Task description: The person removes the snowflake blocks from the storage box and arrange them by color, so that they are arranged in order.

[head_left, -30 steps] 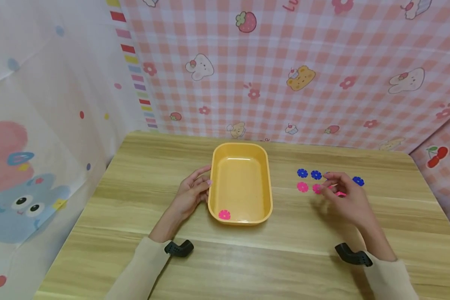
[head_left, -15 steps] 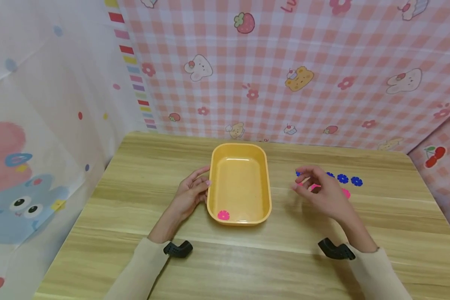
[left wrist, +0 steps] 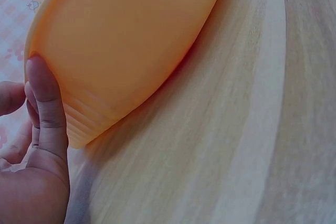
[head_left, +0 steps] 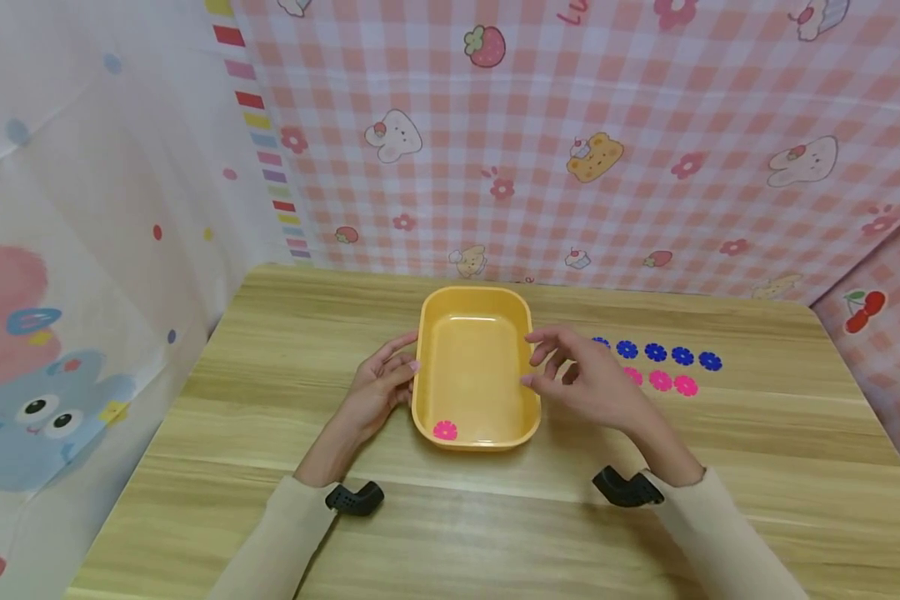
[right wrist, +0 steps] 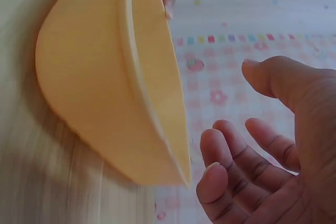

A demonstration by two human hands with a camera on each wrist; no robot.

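A yellow plastic tray [head_left: 480, 367] stands on the table, with one pink flower-shaped disc [head_left: 445, 430] in its near left corner. My left hand [head_left: 378, 387] grips the tray's left side; the left wrist view has its thumb [left wrist: 46, 90] against the rim. Close by the right rim hovers my right hand [head_left: 588, 379], fingers loosely bent. In the right wrist view, a gap shows between its thumb [right wrist: 273, 74] and fingers, nothing is between them, and they are apart from the tray wall. Blue discs [head_left: 655, 352] lie in a row to the right, with pink discs [head_left: 660, 381] in front, partly hidden by this hand.
The wood-grain table [head_left: 480, 533] carries everything. A pink checked cloth [head_left: 540, 208] hangs along its back edge, and a white printed cloth [head_left: 105, 250] hangs at the left. Each wrist bears a black device [head_left: 356, 498].
My right hand has moved left from above the discs to the tray's right rim, uncovering several blue and pink discs. The left hand and the tray have stayed put.
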